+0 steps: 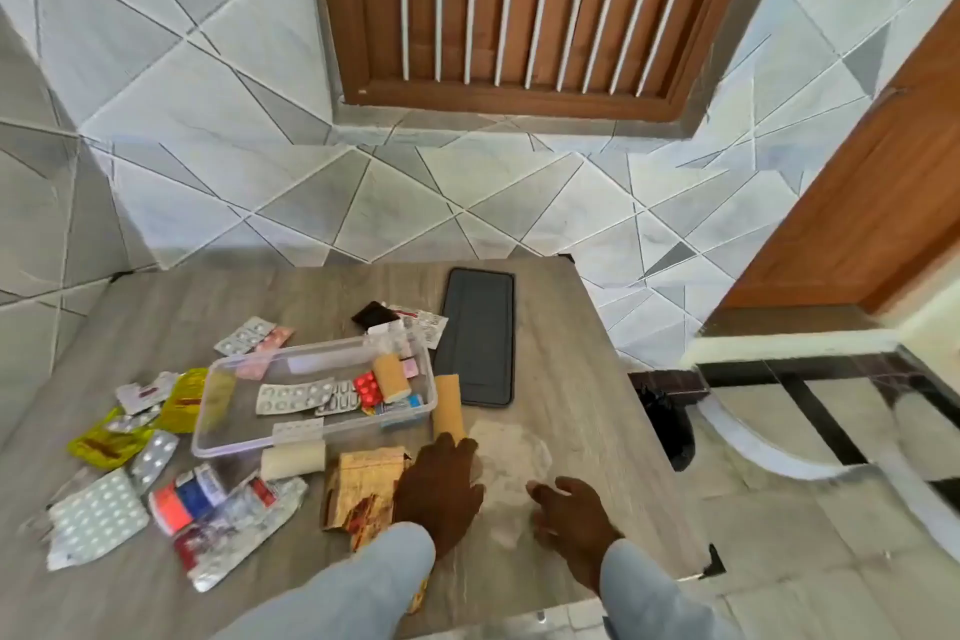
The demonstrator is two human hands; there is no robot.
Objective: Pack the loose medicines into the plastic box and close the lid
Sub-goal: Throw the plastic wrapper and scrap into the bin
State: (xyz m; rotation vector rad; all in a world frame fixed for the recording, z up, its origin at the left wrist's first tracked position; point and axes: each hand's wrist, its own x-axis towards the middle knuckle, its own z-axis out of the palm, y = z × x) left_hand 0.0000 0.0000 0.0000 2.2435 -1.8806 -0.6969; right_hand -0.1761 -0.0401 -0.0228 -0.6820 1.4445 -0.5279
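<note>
**Head view: packing partly done**

Head view shows the box (311, 395) at centre-left of the table (545, 327), holding a few strips. Most medicines (98, 515) lie loose at lower left; the lid (475, 335) sits upper right. Left hand (441, 489) reaches toward a roll (448, 405), fingers relaxed; right hand (569, 509) rests empty.

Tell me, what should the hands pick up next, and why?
Probably the left hand should close on the tan roll at its fingertips and drop it into the clear plastic box. The roll lies on the table right beside the open box, closer than the other loose packs. The right hand holds nothing.
</note>
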